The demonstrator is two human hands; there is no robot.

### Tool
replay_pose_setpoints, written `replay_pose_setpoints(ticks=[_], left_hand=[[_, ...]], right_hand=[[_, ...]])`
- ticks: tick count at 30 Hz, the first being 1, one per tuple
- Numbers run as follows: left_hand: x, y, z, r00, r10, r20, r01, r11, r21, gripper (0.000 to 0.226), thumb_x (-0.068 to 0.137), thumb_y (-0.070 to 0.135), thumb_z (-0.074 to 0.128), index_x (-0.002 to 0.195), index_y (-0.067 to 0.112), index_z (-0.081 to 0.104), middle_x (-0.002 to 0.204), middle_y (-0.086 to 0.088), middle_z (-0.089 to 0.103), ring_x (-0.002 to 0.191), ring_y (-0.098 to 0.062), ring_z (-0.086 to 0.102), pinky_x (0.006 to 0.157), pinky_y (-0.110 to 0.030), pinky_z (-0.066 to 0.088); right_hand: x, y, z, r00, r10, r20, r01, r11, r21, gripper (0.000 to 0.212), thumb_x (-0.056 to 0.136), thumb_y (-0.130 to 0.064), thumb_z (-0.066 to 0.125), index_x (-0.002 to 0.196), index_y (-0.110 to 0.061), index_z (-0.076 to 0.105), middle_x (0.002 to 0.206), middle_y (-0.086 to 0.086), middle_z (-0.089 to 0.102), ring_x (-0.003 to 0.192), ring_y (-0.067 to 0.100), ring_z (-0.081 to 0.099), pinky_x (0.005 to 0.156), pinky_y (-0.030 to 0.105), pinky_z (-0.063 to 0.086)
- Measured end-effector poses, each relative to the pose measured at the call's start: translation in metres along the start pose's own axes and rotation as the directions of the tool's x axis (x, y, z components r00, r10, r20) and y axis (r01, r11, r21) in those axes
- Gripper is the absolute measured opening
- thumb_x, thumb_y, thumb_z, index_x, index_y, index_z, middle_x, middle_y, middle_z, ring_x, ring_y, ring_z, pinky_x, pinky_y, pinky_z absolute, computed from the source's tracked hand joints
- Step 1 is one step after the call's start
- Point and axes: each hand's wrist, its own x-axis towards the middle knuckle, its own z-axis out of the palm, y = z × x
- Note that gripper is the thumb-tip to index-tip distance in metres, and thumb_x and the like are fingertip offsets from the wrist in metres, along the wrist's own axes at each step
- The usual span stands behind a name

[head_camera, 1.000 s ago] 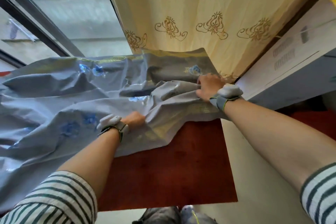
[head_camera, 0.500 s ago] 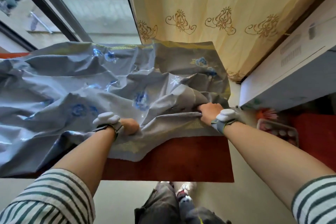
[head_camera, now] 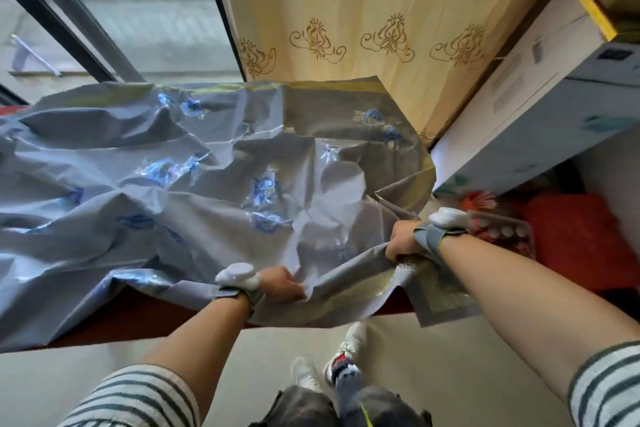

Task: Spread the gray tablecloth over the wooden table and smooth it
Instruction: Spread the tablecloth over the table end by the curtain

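Note:
The gray tablecloth (head_camera: 207,191), with blue flower embroidery and a gold border, lies crumpled over nearly all of the wooden table (head_camera: 145,315); only a dark red strip of tabletop shows along the near edge. My left hand (head_camera: 284,284) grips the cloth's near hem at the table's front edge. My right hand (head_camera: 403,241) grips the hem near the cloth's right corner, which hangs off the table's near right corner. Many creases run across the cloth.
A yellow embroidered curtain (head_camera: 363,28) hangs behind the table, with a window (head_camera: 121,17) to its left. A large white box (head_camera: 519,107) stands right of the table above red items and a tray (head_camera: 509,232). My feet (head_camera: 346,354) are on the pale floor.
Both hands have pulled the cloth's near hem toward me, from mid-table to the front edge. The cloth now covers most of the red tabletop and its right corner hangs over.

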Motion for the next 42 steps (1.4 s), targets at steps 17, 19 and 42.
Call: replay_pose_setpoints(ticks=[17,19,42], left_hand=[[-0.005,-0.028,0.01,0.924,0.175,-0.34,-0.087,0.962,0.259,0.067,0.078,0.039,0.063,0.14,0.031,0.041,0.137,-0.01,0.042,0.123,-0.033,0.046,0.101,-0.041,0.043],[-0.007,-0.029,0.017,0.966,0.144,-0.214,-0.065,0.939,0.336,0.089,0.063,0.051,0.072,0.142,0.038,0.035,0.136,-0.007,0.037,0.123,-0.034,0.044,0.1,-0.045,0.045],[0.077,0.11,-0.159,0.842,0.089,-0.531,-0.043,0.994,0.098,0.056,0.085,0.033,0.055,0.139,0.022,0.041,0.132,-0.014,0.044,0.12,-0.039,0.048,0.099,-0.048,0.044]], right_hand=[[-0.04,0.01,0.045,0.893,0.039,-0.449,0.05,0.982,0.185,0.059,0.076,-0.044,0.07,0.13,-0.026,0.054,0.127,0.005,0.059,0.114,0.029,0.057,0.089,0.034,0.048],[-0.045,0.006,0.058,0.941,0.011,-0.339,-0.008,1.0,0.01,0.058,0.073,-0.036,0.07,0.129,-0.026,0.056,0.129,0.007,0.056,0.114,0.029,0.057,0.084,0.033,0.048],[0.081,0.051,-0.139,0.892,0.041,-0.451,0.149,0.914,0.379,0.028,0.087,-0.031,0.061,0.109,-0.014,0.067,0.112,0.011,0.068,0.098,0.031,0.063,0.083,0.036,0.053]])
